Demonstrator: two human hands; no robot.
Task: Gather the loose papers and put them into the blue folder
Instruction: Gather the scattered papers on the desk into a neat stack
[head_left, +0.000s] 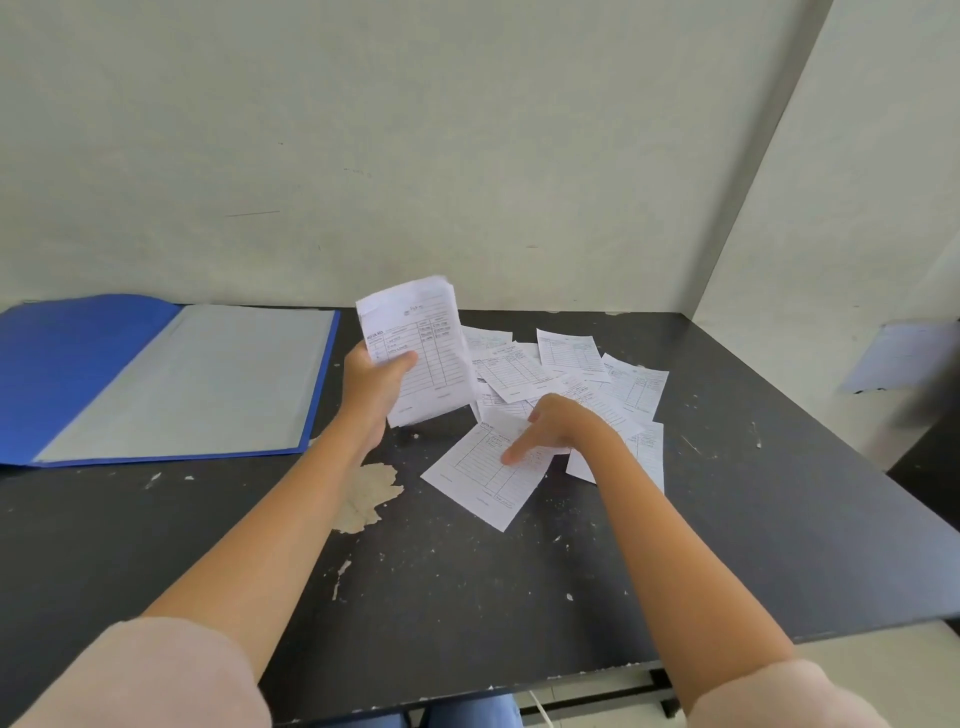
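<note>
Step in hand: gathering, approx halfway by the look. Left grip (376, 382) clamped on small stack of white printed form slips (423, 348), thumb across the face, stack raised off the scuffed black bench (727, 519) and tilted. Right grip (558, 423) unclenched, holding nothing; index fingertip (511, 457) pressing down on the nearest loose white slip (480, 483), which lies skewed at 6 o'clock of the scattered pile of white slips (571, 364). Pile flat on bench, sheets overlapping, at 3 o'clock of the held stack. Exact count hard to tell.

Open blue plastic folder (78, 364) flat on bench at 9 o'clock of the stack, well apart from the pile, pale inner sheet facing up. No loose slips in it yet.

Next, prob.: slide nearest slip clear of the pile, then pinch a corner to lift. Thin paper flat on bench = hard to get under, so sliding first makes sense. Then add it to the stack in left grip. Repeat w/ the rest, working 6 to 12 o'clock. After that: square edges, carry to 9 o'clock, lay in folder, close cover.

Watch for: overlaps, so one drag may shift neighbours; slack hold may fan the stack.
</note>
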